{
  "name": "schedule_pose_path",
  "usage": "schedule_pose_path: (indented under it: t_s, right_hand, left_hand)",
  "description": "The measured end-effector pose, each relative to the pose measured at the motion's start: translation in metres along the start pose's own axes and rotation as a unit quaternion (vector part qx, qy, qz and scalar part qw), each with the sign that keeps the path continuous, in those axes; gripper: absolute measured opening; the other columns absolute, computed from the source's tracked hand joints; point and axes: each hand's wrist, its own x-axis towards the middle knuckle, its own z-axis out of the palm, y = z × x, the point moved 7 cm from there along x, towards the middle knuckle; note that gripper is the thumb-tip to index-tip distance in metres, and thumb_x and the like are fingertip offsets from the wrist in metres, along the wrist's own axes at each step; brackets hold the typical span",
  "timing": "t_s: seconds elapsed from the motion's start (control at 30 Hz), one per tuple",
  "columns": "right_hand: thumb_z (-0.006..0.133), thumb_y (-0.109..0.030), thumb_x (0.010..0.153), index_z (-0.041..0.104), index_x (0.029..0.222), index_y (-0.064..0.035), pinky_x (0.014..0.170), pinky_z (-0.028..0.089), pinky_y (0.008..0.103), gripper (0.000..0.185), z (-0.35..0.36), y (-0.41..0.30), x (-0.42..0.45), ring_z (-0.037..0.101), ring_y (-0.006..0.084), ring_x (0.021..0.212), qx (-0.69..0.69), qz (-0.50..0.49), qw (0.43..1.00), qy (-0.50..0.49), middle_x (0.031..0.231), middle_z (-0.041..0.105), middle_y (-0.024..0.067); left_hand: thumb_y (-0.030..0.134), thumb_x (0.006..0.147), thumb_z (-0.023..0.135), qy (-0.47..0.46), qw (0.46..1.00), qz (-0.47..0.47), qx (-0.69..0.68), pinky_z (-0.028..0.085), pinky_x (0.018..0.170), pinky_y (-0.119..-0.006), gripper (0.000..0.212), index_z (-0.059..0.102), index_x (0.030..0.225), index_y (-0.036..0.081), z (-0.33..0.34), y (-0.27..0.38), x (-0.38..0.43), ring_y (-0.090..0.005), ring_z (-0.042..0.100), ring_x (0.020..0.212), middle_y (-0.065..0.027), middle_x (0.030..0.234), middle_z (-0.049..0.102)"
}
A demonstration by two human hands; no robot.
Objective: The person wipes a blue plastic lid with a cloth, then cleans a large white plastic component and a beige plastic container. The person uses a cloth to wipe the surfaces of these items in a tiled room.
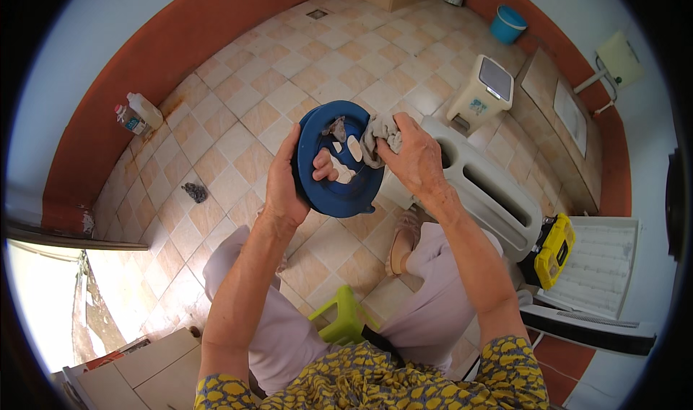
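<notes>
A round, dark blue plastic disc (346,207) with a raised rim and a small tab is held up, tilted, above my lap. My left hand (284,185) grips its left side, and fingertips show at its middle, seemingly through an opening. Pale patches lie around them; whether these are openings or marks I cannot tell. A crumpled greyish scrap shows near the top of the disc. In my right hand (417,158) is a bunched grey cloth (377,134), pressed to the disc's right rim.
Right of my knees lies a long grey plastic piece with slots (476,188), beside a yellow-black toolbox (553,252). A pedal bin (479,93) and blue bucket (508,24) stand beyond. A green stool (344,318) is between my legs. Bottles (138,115) and a dark crumpled bag (194,192) are left.
</notes>
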Motion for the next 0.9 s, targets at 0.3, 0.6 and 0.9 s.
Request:
schedule_pose_path:
  t_s: [0.3,0.6,0.9]
  right_hand:
    - [0.072,-0.013,0.089,0.057,0.111,-0.0014,0.076,0.051,0.0312,0.029,-0.01,-0.018,-0.006,0.062,0.0189,0.079,0.216,-0.051,0.973,0.064,0.087,0.066,0.0125]
    - [0.073,-0.026,0.083,0.054,0.107,0.0011,0.078,0.05,0.0477,0.041,0.015,0.013,-0.006,0.064,0.0439,0.09,-0.013,0.066,0.985,-0.162,0.093,0.066,0.0246]
    - [0.07,-0.025,0.085,0.055,0.108,0.0012,0.081,0.051,0.0492,0.038,-0.002,0.011,-0.006,0.066,0.0439,0.091,0.068,0.101,0.975,-0.185,0.094,0.068,0.025]
  left_hand:
    - [0.044,0.108,0.041,0.022,0.995,-0.029,0.094,0.042,0.066,-0.03,0.041,0.059,0.104,0.007,0.002,-0.005,-0.003,-0.0111,0.041,0.056,0.0,0.066,0.045]
    - [0.044,0.108,0.039,0.001,0.999,0.018,0.033,0.043,0.067,-0.03,0.045,0.06,0.11,0.005,-0.003,0.009,-0.005,-0.011,0.042,0.057,-0.0004,0.068,0.044]
    - [0.043,0.108,0.04,0.009,0.998,0.03,0.049,0.044,0.067,-0.03,0.045,0.06,0.114,0.003,0.0,0.014,-0.004,-0.0107,0.042,0.057,-0.0006,0.068,0.044]
